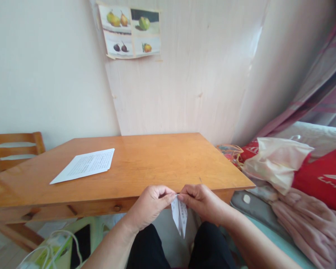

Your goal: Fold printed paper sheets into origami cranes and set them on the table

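Note:
A small folded piece of printed paper hangs between my hands, its two pointed ends facing down. My left hand pinches its top edge from the left with thumb and forefinger. On the other side my right hand pinches the same top edge, fingertips almost touching those of the left. Both hands are just off the front edge of the wooden table, above my knees. The fingers cover the upper part of the folded paper.
Printed sheets lie on the table's left half. A wooden chair stands at the far left. To the right are a pale plastic bag, a red bag and pink cloth. White cables lie at lower left.

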`<move>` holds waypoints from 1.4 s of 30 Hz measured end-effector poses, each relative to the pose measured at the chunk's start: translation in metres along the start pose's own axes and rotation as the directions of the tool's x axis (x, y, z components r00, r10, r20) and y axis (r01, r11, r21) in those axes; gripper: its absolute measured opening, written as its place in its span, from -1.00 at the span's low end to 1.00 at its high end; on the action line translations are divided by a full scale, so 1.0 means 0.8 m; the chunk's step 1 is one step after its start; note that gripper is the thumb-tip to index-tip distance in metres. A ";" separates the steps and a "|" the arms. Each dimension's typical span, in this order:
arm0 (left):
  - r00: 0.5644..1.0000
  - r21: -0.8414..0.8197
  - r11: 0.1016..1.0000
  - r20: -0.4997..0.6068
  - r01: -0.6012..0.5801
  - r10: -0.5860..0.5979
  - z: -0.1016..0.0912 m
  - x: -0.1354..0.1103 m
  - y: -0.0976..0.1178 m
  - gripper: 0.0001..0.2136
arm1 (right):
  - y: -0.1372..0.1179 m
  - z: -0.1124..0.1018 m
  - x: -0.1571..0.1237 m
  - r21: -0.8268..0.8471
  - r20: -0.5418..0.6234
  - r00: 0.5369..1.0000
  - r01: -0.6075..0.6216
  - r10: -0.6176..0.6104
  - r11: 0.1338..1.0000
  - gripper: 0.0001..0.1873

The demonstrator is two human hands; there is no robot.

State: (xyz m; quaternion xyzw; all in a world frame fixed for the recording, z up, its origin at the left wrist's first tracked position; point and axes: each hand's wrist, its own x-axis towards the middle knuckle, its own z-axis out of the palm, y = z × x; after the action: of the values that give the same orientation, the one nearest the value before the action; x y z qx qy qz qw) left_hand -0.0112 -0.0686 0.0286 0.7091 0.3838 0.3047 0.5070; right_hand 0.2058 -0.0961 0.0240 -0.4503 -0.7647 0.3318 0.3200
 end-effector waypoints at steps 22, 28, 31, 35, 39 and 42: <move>0.970 -0.189 0.981 -0.245 -0.033 -0.015 0.017 0.001 -0.023 -0.72 | 0.024 0.028 0.011 0.050 -0.156 0.982 -0.099 0.106 0.994 -0.68; 0.991 -0.304 0.951 -0.097 0.057 -0.091 0.015 -0.002 -0.025 -0.68 | 0.011 0.019 0.011 0.057 -0.050 0.997 -0.049 0.052 0.997 -0.65; 0.969 -0.431 0.902 -0.203 0.040 -0.140 0.018 0.001 -0.033 -0.67 | 0.010 0.022 0.014 0.227 -0.131 0.989 -0.044 0.075 0.973 -0.56; 0.888 -0.653 0.755 -0.378 -0.055 -0.262 0.023 0.006 -0.042 -0.68 | 0.019 0.038 0.015 0.442 -0.442 0.869 -0.003 0.221 0.897 -0.57; 0.827 -0.767 0.627 -0.437 -0.138 -0.353 0.030 0.007 -0.042 -0.69 | 0.026 0.066 0.009 0.591 -0.426 0.845 -0.010 0.322 0.806 -0.58; 0.832 -0.788 0.588 -0.442 -0.181 -0.336 0.040 0.006 -0.040 -0.70 | 0.019 0.088 0.009 0.623 -0.292 0.930 0.008 0.224 0.782 -0.53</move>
State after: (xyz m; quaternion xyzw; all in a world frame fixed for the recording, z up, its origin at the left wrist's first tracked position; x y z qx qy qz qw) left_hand 0.0101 -0.0737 -0.0109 0.2646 0.3641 0.6102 0.6519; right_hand 0.1550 -0.0989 -0.0273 -0.4171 -0.5179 0.4946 0.5597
